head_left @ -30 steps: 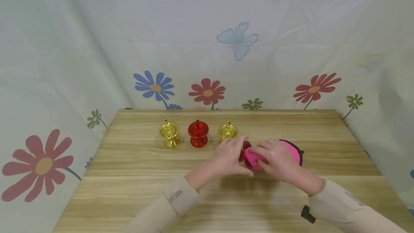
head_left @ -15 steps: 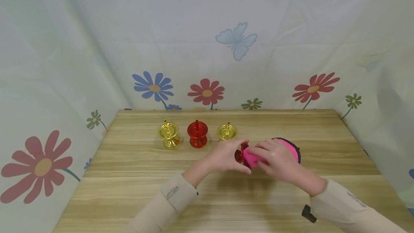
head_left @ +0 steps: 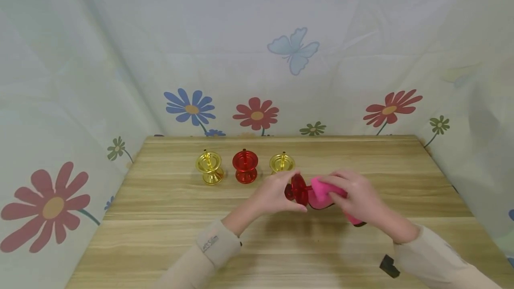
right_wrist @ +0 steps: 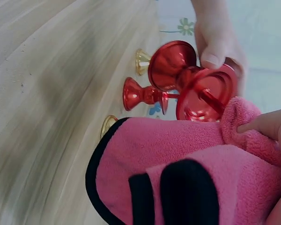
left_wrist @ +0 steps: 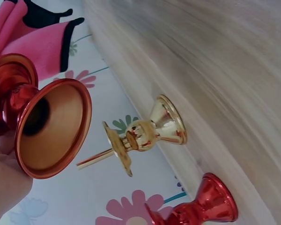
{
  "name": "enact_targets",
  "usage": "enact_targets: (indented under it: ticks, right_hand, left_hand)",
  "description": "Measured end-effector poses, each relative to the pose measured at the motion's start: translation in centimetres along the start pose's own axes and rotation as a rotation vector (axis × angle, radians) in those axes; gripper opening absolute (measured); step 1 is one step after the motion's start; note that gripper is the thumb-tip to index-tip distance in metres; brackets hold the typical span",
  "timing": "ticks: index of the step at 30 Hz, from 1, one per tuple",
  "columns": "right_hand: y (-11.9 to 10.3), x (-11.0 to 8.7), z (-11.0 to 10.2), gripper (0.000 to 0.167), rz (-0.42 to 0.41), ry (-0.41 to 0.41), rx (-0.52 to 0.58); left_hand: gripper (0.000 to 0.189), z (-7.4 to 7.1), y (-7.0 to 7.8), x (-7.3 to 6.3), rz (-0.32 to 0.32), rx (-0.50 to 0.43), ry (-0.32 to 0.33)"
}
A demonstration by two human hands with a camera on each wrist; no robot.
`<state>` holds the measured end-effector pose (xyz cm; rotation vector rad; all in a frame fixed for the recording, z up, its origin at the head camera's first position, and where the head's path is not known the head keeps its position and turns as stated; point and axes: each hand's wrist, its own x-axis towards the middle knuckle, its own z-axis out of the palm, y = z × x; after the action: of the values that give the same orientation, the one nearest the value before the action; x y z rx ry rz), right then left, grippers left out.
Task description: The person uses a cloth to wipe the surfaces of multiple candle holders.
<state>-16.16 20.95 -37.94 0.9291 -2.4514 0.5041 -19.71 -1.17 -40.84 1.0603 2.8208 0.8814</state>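
Note:
My left hand (head_left: 275, 195) grips a shiny red candle holder (head_left: 299, 190), held on its side above the table. Its dish and central pin face right, towards my right hand (head_left: 361, 193). That hand pinches a bunched pink cloth (head_left: 321, 188) with black edging, close to the end of the pin. In the right wrist view the folded cloth (right_wrist: 164, 140) hangs below the fingers, just in front of the red candle holder (right_wrist: 208, 96). The left wrist view shows the holder's hollow base (left_wrist: 56, 131). Whether the cloth touches the pin is hard to tell.
Along the back of the wooden table (head_left: 180, 235) stand a gold candle holder (head_left: 209, 164), a red one (head_left: 245, 163) and another gold one (head_left: 282, 163), all upright. The last is partly behind my left hand. A flowered curtain (head_left: 225, 57) hangs behind the table.
My right hand has drawn the cloth rightward out of the red holder's dish, baring the dish and pin. My left hand has shifted slightly left with the holder.

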Motion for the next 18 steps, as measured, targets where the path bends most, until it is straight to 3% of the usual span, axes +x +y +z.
enact_targets:
  ticks: [9,18]
  right_hand:
    - [0.4,-0.7,-0.4,0.035,0.278,-0.017,0.182]
    - [-0.7,-0.6,1.0,0.035,0.323,-0.026,0.242]
  left_hand:
    - [0.083,0.1,-0.2,-0.5,-0.098,-0.138,0.075]
    - [0.082,0.5,1.0,-0.5,-0.049,-0.144,0.193]
